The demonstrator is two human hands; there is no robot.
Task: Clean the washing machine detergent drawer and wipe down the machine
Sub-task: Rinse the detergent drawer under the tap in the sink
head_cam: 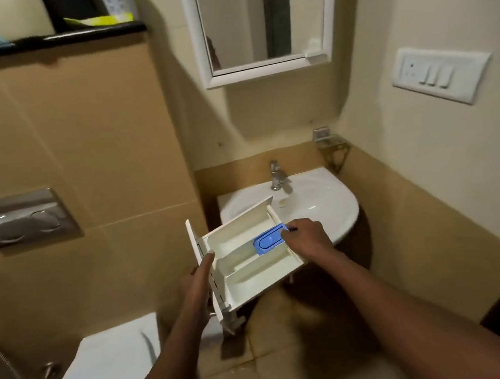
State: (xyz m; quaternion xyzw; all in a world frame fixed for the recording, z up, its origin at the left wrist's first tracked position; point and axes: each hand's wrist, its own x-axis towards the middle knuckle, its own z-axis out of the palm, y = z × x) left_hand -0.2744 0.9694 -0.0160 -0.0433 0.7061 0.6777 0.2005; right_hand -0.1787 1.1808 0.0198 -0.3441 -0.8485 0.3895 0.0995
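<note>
Detergent drawer (236, 239) is out of the machine and up in the air, held in both hands right in front of the white washbasin (324, 208). Its far corner overlaps the basin's left rim from this angle, and I honestly can't tell if it touches. It's tilted, with the front panel end on the left and the open compartments facing up.

Left hand (200, 278) grips that front panel end. The thumb lies along the drawer's edge and the other fingers are hidden behind it. Right hand (307, 239) has its fingers curled down and pinches the right end of the blue insert (269, 240), which sits in the middle compartment.

Chrome tap (277, 176) stands at the back of the basin, with a white-framed mirror (258, 19) on the wall above it. White switch plate (441, 73) is on the right wall, a metal flush plate (20, 218) on the tiled wall to the left, and the toilet (106, 367) is down at bottom left.
</note>
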